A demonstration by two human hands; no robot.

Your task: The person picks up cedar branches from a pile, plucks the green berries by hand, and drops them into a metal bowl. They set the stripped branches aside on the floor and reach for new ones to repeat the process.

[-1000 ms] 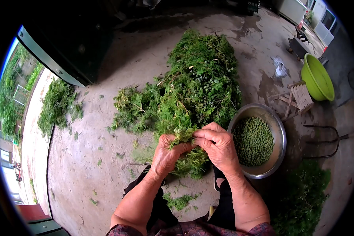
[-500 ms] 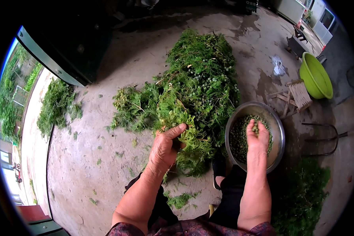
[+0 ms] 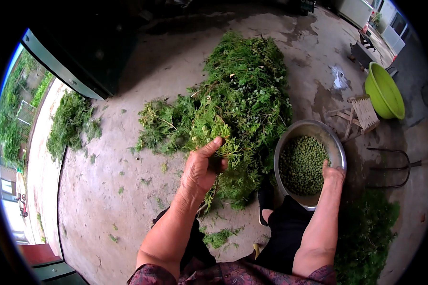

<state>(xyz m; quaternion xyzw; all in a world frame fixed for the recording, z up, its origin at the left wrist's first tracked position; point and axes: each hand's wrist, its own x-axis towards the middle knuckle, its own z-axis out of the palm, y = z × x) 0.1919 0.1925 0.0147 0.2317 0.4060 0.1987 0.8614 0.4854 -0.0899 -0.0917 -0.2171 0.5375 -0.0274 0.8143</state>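
Note:
My left hand is closed round a leafy green evergreen branch, its thumb on top and most of its fingers hidden. Small pale-green cones show among the sprays. Beneath and beyond lies a big heap of cut evergreen branches, dotted with bluish-green cones. To the right, a round metal bowl holds many loose green cones. My right hand grips the bowl's right rim, thumb on the inside and the other fingers mostly out of sight.
A low folding stool and a lime-green basin stand at right, above a metal fork. More cut greenery lies at lower right, and another pile at far left. Crumpled white plastic is on the concrete.
My right hand has moved from above the cones in the bowl to its right rim, uncovering the cones. My left hand keeps its hold on the branch, slightly higher in view.

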